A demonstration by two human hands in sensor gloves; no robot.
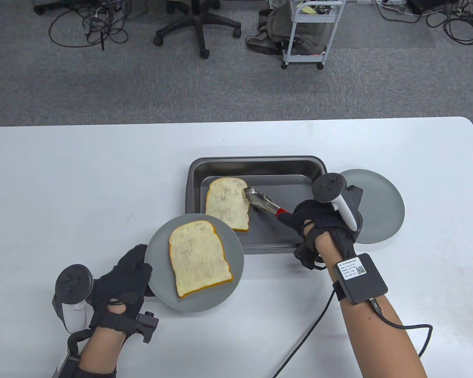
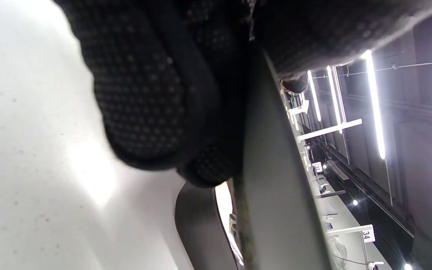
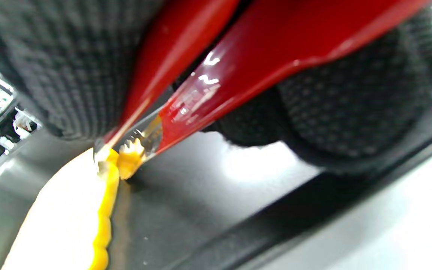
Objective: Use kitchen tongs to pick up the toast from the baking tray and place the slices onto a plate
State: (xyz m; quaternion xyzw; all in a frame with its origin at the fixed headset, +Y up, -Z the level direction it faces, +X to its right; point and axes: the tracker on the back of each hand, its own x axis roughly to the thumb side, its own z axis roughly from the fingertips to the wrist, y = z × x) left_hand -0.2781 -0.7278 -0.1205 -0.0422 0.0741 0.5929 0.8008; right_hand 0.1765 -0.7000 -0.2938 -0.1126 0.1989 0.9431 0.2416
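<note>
One toast slice (image 1: 199,258) lies on the grey plate (image 1: 155,248) at the front left. My left hand (image 1: 132,271) grips that plate's left rim; the plate's edge (image 2: 276,187) fills the left wrist view. A second slice (image 1: 225,202) lies in the dark baking tray (image 1: 256,163), its front end over the plate's rim. My right hand (image 1: 319,224) grips the red-handled metal tongs (image 1: 264,201). The tong tips (image 3: 126,157) are closed on the right edge of the slice (image 3: 62,221) in the tray.
A second grey plate (image 1: 382,201) sits right of the tray, partly behind my right hand's tracker. A black cable (image 1: 311,327) runs from my right wrist over the front of the white table. Chairs, a cart and cables stand on the floor beyond.
</note>
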